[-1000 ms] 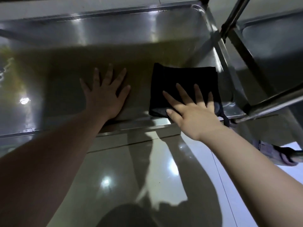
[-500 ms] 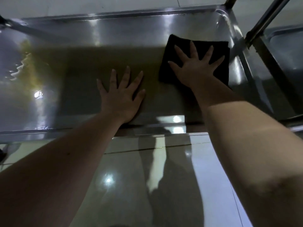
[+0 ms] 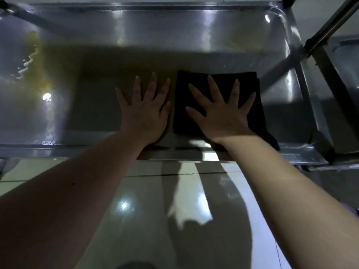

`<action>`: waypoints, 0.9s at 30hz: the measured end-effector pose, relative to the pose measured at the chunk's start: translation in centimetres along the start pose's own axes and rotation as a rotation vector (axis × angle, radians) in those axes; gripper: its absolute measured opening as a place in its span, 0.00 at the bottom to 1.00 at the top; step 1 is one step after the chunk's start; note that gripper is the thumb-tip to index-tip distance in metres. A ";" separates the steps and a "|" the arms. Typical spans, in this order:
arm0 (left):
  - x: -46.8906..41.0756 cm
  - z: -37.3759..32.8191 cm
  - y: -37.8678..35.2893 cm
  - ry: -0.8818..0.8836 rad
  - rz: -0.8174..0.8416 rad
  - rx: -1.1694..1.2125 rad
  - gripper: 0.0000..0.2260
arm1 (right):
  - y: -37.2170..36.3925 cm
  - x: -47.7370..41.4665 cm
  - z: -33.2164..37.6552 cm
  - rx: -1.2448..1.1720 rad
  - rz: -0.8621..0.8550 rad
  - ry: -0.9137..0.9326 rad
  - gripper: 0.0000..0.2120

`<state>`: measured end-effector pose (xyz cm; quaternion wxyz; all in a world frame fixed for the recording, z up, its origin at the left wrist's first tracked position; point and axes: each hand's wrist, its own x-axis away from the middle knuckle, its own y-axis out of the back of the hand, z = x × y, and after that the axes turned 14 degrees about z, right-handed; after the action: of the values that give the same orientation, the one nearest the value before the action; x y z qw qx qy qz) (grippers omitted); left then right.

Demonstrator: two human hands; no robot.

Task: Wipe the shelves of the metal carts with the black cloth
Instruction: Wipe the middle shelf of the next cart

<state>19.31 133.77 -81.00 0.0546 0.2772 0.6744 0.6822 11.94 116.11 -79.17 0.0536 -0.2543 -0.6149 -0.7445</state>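
hiding part of black cloth (image 3: 181, 121), right hand (image 3: 221, 117) rests, fingers (image 3: 214, 90) splayed; left hand (image 3: 145, 115) likewise on shelf (image 3: 174, 35).

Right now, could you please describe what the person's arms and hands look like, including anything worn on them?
The left forearm and right forearm are bare to the frame edge: no sleeves show. The left hand and right hand wear no gloves, and no rings, watch or bracelet can be seen.

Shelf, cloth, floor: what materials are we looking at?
Shelf: looks like stainless steel with a brushed, shiny finish; streaky glare and a raised rim.
Cloth: soft matte black fabric, maybe microfibre; no glare, folded edges.
Floor: glossy tile, probably ceramic; mirror-like light spots and a grout line.
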 end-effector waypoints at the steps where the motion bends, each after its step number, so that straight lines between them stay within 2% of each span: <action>1: 0.0 0.1 -0.1 -0.001 -0.004 -0.002 0.25 | 1.0 -2.4 0.2 0.002 -0.013 -0.004 0.28; 5: -0.4 0.1 0.2 0.015 0.014 0.006 0.26 | 4.2 -9.3 2.2 -0.023 -0.021 -0.054 0.30; 9: -0.6 0.0 0.6 0.042 0.027 0.023 0.27 | 4.7 -10.7 2.9 -0.024 -0.040 -0.025 0.30; 12: -0.4 -0.1 0.7 0.036 0.020 0.029 0.27 | 4.9 -10.2 -1.0 0.008 -0.046 -0.008 0.30; 17: -0.5 -0.1 0.5 0.026 0.009 0.027 0.27 | 6.2 -7.9 -12.2 -0.059 -0.038 -0.235 0.29; 19: -0.5 -0.1 0.5 0.021 0.016 0.010 0.27 | 6.0 -7.2 -13.0 -0.070 -0.029 -0.293 0.29; 22: -0.4 -0.1 0.6 0.021 0.028 0.006 0.28 | 5.6 -8.5 -7.7 -0.082 -0.059 -0.303 0.29; 27: -0.4 -0.1 0.5 0.038 0.031 0.006 0.31 | 4.8 -10.6 4.9 0.058 -0.018 0.061 0.29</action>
<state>19.76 133.44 -80.60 0.0303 0.2750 0.6729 0.6861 24.47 117.09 -79.07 0.0731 -0.2245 -0.6364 -0.7344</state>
